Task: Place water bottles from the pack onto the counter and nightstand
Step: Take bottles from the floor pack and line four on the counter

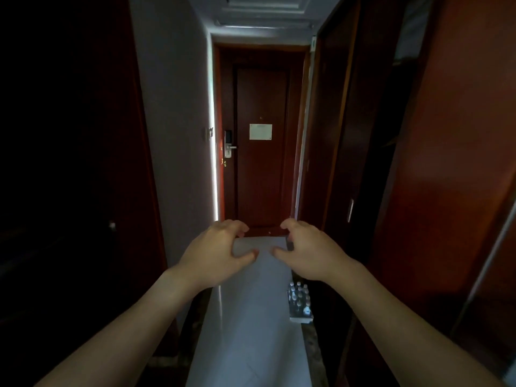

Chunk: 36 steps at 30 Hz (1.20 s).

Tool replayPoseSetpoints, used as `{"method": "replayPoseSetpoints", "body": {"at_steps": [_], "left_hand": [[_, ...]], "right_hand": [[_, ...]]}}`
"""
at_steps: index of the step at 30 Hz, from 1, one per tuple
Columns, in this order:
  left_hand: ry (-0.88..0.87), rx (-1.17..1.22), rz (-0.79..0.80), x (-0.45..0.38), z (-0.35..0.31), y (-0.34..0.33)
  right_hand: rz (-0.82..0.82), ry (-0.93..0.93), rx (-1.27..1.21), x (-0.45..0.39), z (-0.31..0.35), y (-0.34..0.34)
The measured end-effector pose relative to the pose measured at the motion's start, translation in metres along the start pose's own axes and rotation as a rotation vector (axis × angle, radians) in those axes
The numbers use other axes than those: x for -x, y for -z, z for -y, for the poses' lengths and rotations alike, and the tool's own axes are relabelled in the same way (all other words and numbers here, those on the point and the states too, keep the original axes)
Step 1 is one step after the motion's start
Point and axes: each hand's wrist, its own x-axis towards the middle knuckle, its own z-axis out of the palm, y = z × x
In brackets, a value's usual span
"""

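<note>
A shrink-wrapped pack of water bottles (300, 303) stands on the floor at the right side of a narrow hallway, below my right forearm. My left hand (216, 250) and my right hand (310, 250) are stretched out in front of me at the same height, fingers curled and apart, holding nothing. Both hands hover well above the floor and above the pack, not touching it. No counter or nightstand is in view.
A dark wooden entry door (261, 146) with a metal lock handle (229, 146) and a white notice closes the hallway ahead. A dark door stands at the left, an open wooden wardrobe (391, 135) at the right. The pale floor (248, 331) runs between them.
</note>
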Motion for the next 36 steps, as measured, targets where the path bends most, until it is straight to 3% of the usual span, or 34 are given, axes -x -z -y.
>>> {"method": "replayPoseSetpoints", "body": {"at_steps": [9,20,36], "left_hand": [[-0.040,0.097,0.033,-0.221,0.116,-0.085],[-0.126,0.164,0.031,-0.451,0.183,-0.192],[-0.069,0.103,0.087,-0.759,0.291,-0.326]], "right_hand": [[0.028,-0.060,-0.067,-0.228,-0.076,-0.034],[-0.047,-0.128,-0.117,-0.440,-0.199,-0.046],[-0.059,-0.095,-0.080,-0.776,-0.377,-0.086]]}}
